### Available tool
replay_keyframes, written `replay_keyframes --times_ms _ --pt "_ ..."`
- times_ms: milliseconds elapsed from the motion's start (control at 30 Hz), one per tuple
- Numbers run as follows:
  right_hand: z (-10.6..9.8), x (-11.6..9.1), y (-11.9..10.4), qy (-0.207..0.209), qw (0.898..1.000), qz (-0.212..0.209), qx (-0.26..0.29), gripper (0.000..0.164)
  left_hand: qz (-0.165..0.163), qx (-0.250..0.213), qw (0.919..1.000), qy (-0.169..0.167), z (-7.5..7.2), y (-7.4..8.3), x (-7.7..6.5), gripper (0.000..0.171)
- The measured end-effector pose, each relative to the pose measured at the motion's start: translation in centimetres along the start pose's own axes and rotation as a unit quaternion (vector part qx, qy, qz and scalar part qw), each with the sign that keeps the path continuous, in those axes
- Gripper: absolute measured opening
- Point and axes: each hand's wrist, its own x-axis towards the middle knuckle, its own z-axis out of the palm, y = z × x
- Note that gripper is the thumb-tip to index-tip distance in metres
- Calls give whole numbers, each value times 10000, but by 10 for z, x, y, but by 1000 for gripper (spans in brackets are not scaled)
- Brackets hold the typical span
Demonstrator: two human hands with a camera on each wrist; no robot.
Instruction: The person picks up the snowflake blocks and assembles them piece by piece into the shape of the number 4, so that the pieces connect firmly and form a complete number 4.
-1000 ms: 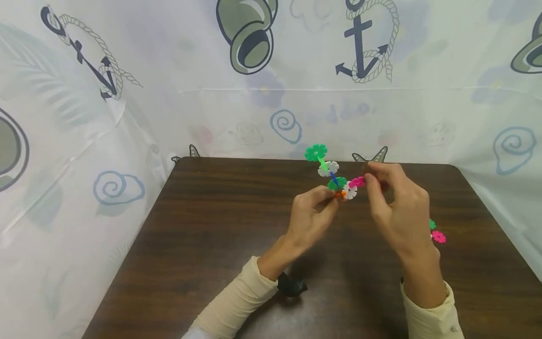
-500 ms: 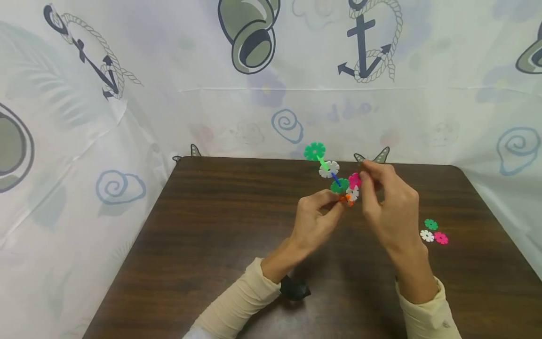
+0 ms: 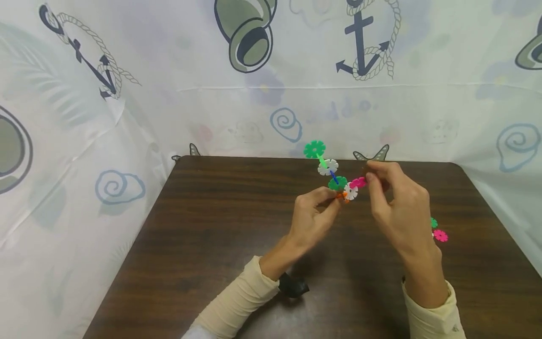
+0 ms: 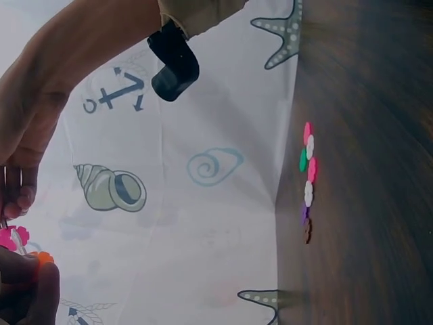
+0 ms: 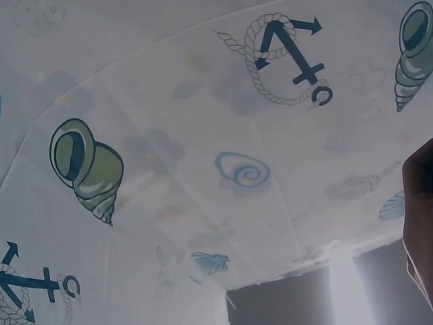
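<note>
A chain of interlocked plastic flower discs hangs in the air over the table, both hands on its lower end. In the head view it runs from a green disc (image 3: 314, 149) through light green, a white disc (image 3: 328, 167) and blue to a second green one (image 3: 338, 183). Thumb and forefinger of my left hand (image 3: 312, 213) pinch the orange disc (image 3: 345, 197) there. Beside it stands another white disc (image 3: 350, 191), joined to a pink disc (image 3: 358, 182). My right hand (image 3: 400, 207) pinches that pink disc by its outer edge, its fingertips partly covering it.
Loose flower discs lie on the brown table (image 3: 203, 226) behind the right wrist, among them a pink disc (image 3: 441, 235) and a green disc (image 3: 434, 222). The left wrist view shows several in a row, including a brown disc (image 4: 308, 231). A patterned cloth (image 3: 237, 117) surrounds the table.
The right hand went left toward the left hand, then back right. The pink disc it pinches has turned from face-on to slanted. The left hand stays almost in place.
</note>
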Motion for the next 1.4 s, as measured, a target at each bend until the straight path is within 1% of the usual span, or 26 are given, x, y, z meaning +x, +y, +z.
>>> replay_keyframes --times_ms 200,367,500,633,733,800,900,1033,1200,1400 --pt "-1 0 1 -63 10000 64 -19 21 -74 -106 9999 -37 1 -1 -2 10" --pt "-5 -1 1 -283 9995 137 -100 19 -26 -77 9999 -86 3 -4 -3 8" --pt "-4 -2 -1 -354 9992 120 -156 21 -3 -85 9999 -75 4 -5 -4 8" --pt "0 -3 -3 -102 9998 67 -126 23 -118 -212 9997 -47 4 -3 -4 9" --pt "2 -3 -4 222 9997 55 -42 23 -163 -364 9992 -4 3 2 -2 10" --pt "2 -2 -4 382 9993 41 11 23 -120 -426 9990 20 2 5 -1 10" --pt "2 -2 -5 518 9986 27 62 23 -6 -385 9992 54 0 8 1 11" --pt "2 -3 -5 597 9982 28 43 24 77 -282 9996 54 -1 9 3 9" --pt "3 -3 -6 534 9986 -19 -10 24 72 -230 9997 62 -1 8 2 9" --pt "5 -3 -7 456 9984 -291 -143 22 141 -228 9995 151 -2 7 1 10"
